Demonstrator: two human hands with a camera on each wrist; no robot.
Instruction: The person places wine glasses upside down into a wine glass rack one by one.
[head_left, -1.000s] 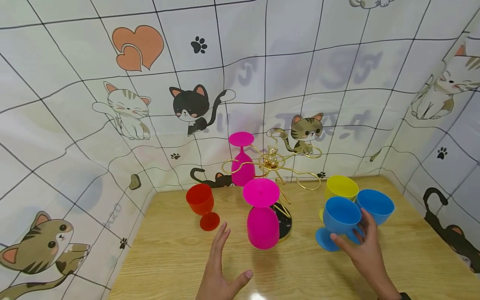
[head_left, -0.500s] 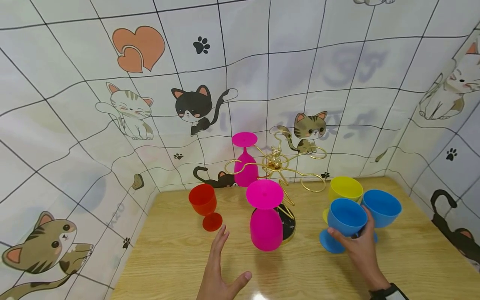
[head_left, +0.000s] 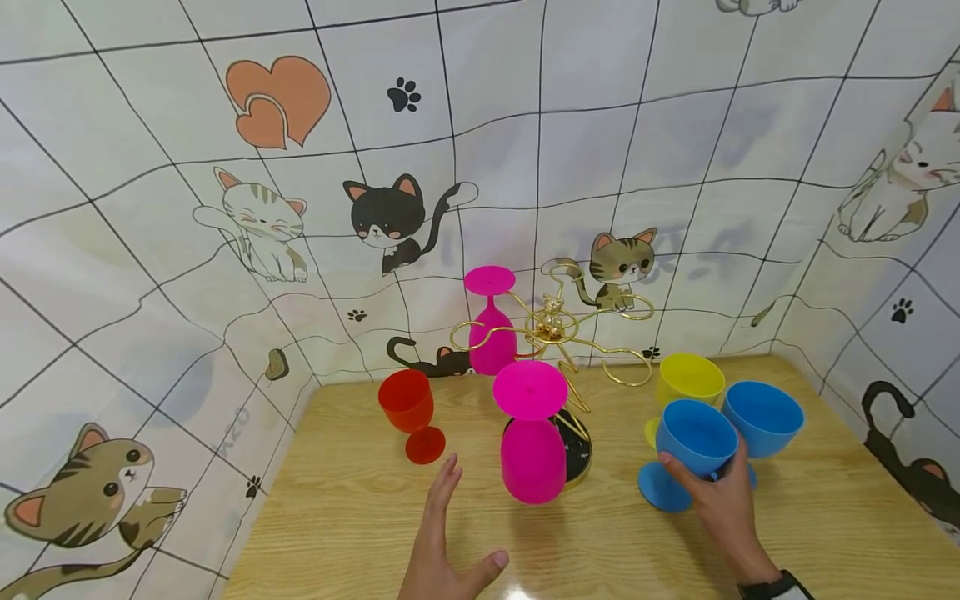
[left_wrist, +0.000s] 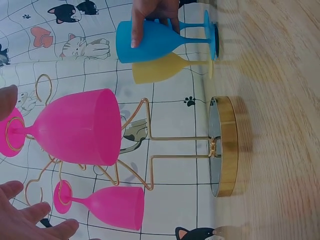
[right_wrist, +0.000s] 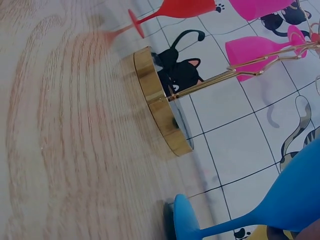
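Note:
My right hand (head_left: pixel 726 517) grips the bowl of a blue goblet (head_left: pixel 696 437), thumb on the near side and other fingers hidden behind. Whether its foot touches the table I cannot tell. A second blue goblet (head_left: pixel 763 417) and a yellow goblet (head_left: pixel 690 379) stand close behind it. My left hand (head_left: pixel 448 554) holds nothing, fingers extended and thumb apart, in front of a gold wire rack (head_left: pixel 551 327). Two pink goblets hang upside down from the rack's loops, a nearer pink goblet (head_left: pixel 533 462) and a farther pink goblet (left_wrist: pixel 117 206).
A red goblet (head_left: pixel 407 402) stands upright at the left of the wooden table (head_left: pixel 330 517). The rack's round base (left_wrist: pixel 227 146) has a gold rim. Several rack arms carry no goblet. A cat-print wall covering (head_left: pixel 502 167) encloses the back and sides.
My right hand has closed more firmly round the blue goblet's bowl, its thumb now against the side. The left hand stays nearly still. The head view has shifted slightly.

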